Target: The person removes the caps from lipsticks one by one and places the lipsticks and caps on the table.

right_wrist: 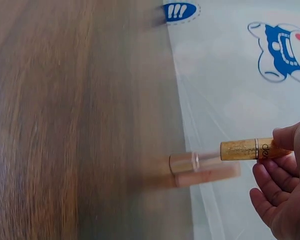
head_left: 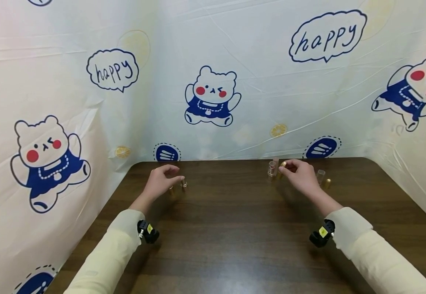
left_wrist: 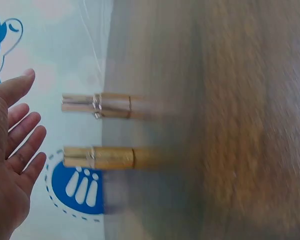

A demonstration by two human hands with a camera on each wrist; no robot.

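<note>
Left hand (head_left: 163, 179) hung above the table's far left part, fingers parted and lightly bent, thumb held away from them, nothing in its grasp; the left wrist view showed a gap between it and two uncapped tubes, one silvery-rose tube (left_wrist: 107, 105) and one gold tube (left_wrist: 110, 157), standing upright side by side with narrower collars uppermost, presumably so set because flat bases kept them steady and tops stayed easy to reach; right hand (head_left: 301, 175) pinched a second gold tube (right_wrist: 240, 150) at its upper end between thumb and fingers, remaining fingers curled loosely beneath; a hold there probably left the lower end free, which looked lifted off the table (head_left: 220, 237), though contact was hard to judge; just beside it stood a clear-topped tube (head_left: 271, 168) and a pinkish tube (right_wrist: 210, 176), close together near the table's far edge; right of the same hand, a clear cap-like piece (head_left: 321, 176) and a small gold piece (head_left: 328, 183) stood apart from those, perhaps kept aside to leave fingers room; lettering on the held tube began "de", the rest under the thumb, so no brand could be read; the backdrop (head_left: 264, 90) carried "happy" in two speech bubbles; no other writing was legible.
</note>
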